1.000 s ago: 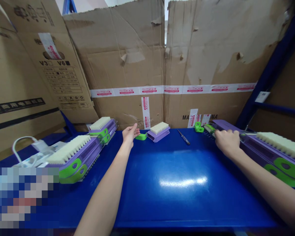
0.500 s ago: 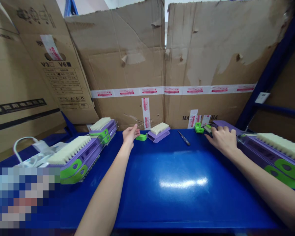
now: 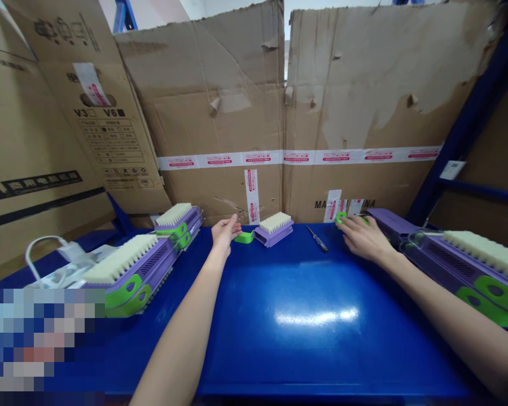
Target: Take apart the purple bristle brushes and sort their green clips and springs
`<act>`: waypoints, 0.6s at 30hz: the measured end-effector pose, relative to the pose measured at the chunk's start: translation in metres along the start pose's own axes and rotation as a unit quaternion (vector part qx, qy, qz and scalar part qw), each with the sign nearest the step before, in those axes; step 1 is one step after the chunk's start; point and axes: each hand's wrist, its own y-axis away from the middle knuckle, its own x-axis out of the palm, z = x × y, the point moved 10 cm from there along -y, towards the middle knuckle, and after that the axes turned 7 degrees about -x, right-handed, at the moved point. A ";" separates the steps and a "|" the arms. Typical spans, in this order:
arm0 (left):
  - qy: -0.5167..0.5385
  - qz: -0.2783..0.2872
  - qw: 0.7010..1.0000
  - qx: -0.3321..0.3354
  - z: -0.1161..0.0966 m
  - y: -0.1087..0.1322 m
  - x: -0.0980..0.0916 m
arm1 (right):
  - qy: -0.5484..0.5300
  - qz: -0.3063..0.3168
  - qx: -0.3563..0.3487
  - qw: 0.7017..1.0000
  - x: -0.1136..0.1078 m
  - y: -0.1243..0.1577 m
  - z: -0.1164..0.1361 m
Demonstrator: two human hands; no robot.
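Cardboard panels back a glossy blue tabletop, where a purple scrub brush head and a screwdriver lie between the hands. Lifting the small green bracket cleanly probably calls for a light pinch at its edge. The right hand reaches over it, fingers loosely extended; whether they grip is unclear. The left hand curls halfway, just beside a green loop piece, its hold hidden.
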 end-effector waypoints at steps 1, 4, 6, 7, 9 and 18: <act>0.000 0.001 1.000 0.000 0.000 0.000 0.000 | -0.002 0.002 -0.016 1.000 0.003 -0.003 0.005; 0.001 0.001 1.000 0.001 0.000 -0.001 0.000 | 0.002 0.024 -0.021 1.000 0.013 -0.008 0.009; 0.001 0.002 1.000 0.002 0.000 -0.002 0.000 | 0.009 0.040 -0.005 0.999 0.018 -0.008 0.005; 0.001 0.002 1.000 0.004 0.000 -0.002 0.000 | 0.012 0.044 0.001 0.999 0.019 -0.008 0.003; -0.002 0.002 1.000 0.005 0.000 -0.002 0.000 | 0.012 0.040 0.005 0.999 0.016 -0.008 0.002; -0.016 0.102 0.995 0.012 -0.006 0.003 0.021 | -0.042 -0.148 -0.020 0.988 -0.049 -0.025 0.045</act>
